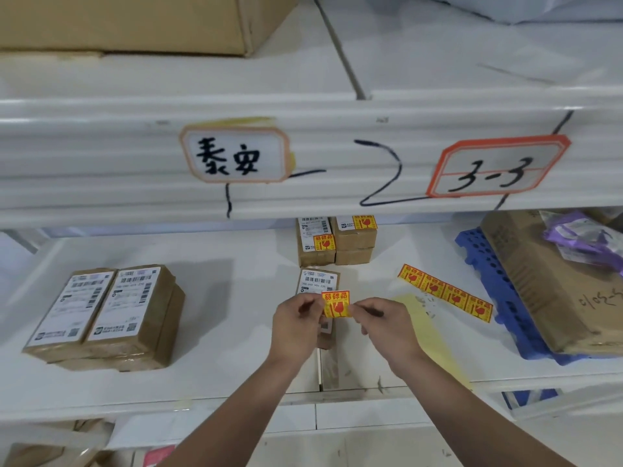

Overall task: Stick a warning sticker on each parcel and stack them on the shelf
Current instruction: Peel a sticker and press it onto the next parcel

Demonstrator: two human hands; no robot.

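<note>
A yellow warning sticker (335, 304) with red print is held flat between my two hands. My left hand (294, 326) pinches its left edge and my right hand (387, 326) pinches its right edge. Right under it on the white shelf (236, 271) lies a small brown parcel (318, 281) with a white barcode label; my hands hide its near half. Behind it stands a stack of brown parcels (337, 242) that carry warning stickers. Two brown parcels (104, 315) with only white labels lie stacked at the left. A strip of several stickers (445, 293) lies to the right.
A yellow backing sheet (428, 328) lies under my right forearm. A blue perforated pallet (499, 291) bearing a large cardboard box (546, 288) and a purple bag (586, 241) fills the right end. The upper shelf edge (303, 156) with labels hangs close above.
</note>
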